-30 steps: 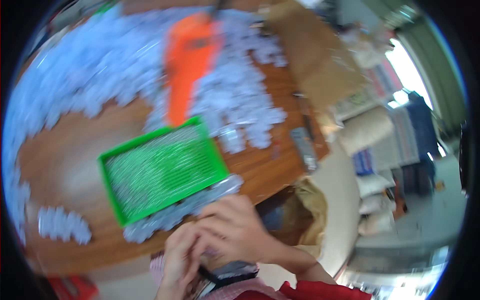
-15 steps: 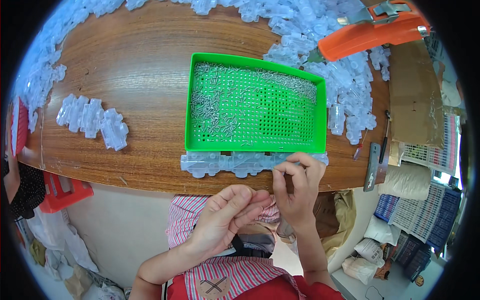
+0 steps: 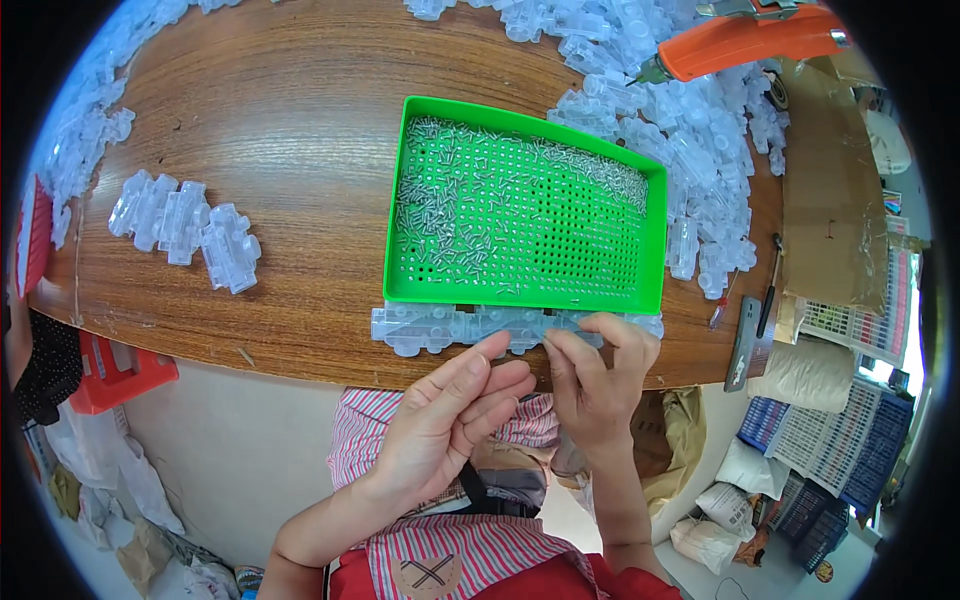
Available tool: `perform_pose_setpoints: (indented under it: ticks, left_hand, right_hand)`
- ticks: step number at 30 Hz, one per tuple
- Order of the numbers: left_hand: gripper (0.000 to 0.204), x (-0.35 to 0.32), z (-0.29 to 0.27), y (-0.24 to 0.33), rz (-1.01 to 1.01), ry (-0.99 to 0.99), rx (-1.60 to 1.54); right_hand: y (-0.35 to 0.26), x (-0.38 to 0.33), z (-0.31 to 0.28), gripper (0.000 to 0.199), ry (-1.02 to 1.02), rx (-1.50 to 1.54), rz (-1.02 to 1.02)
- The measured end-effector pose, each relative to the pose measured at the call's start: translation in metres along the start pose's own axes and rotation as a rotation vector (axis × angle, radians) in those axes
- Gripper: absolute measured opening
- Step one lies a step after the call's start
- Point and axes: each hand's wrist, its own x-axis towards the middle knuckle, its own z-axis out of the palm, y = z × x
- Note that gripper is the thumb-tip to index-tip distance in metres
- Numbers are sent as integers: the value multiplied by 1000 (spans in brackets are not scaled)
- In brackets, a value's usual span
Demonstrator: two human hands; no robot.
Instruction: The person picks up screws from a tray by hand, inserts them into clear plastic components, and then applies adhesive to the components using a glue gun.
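A row of clear plastic housings (image 3: 415,329) lies along the front edge of a green perforated tray (image 3: 395,240) that holds many small silver screws (image 3: 428,205). My right hand (image 3: 598,385) is over the right part of the row, thumb and fingertips pinched at a housing; whatever is between them is too small to tell. To its left, my left hand (image 3: 450,410) is cupped, the thumb laid along the index finger and the other fingers curled in. Its palm is partly hidden, so I cannot make out what it holds.
An orange electric screwdriver (image 3: 755,45) hangs at the upper right, above a heap of clear housings (image 3: 690,140). Several more housings (image 3: 183,222) stand in a short row at the left. A grey phone-like object (image 3: 742,343) and a thin black tool (image 3: 769,285) lie at the right edge.
My left hand has risen toward the housings, its index finger straightening. My right hand stays pinched at the row. The orange screwdriver has swung up a little.
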Motion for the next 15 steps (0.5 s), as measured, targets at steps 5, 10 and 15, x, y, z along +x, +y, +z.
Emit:
perform_pose_setpoints:
  ticks: [5, 10, 15]
  left_hand:
    - [49, -3, 5, 1, -4, -72, 84]
    - [72, 2, 18, 5, -148, -369, -149]
    - [78, 12, 23, 0, -237, -476, -243]
  right_hand:
    - [-5, 3, -7, 24, 13, 147, 129]
    - [-33, 7, -47, 24, -25, 230, 163]
    - [-42, 9, -54, 30, -216, 250, -29]
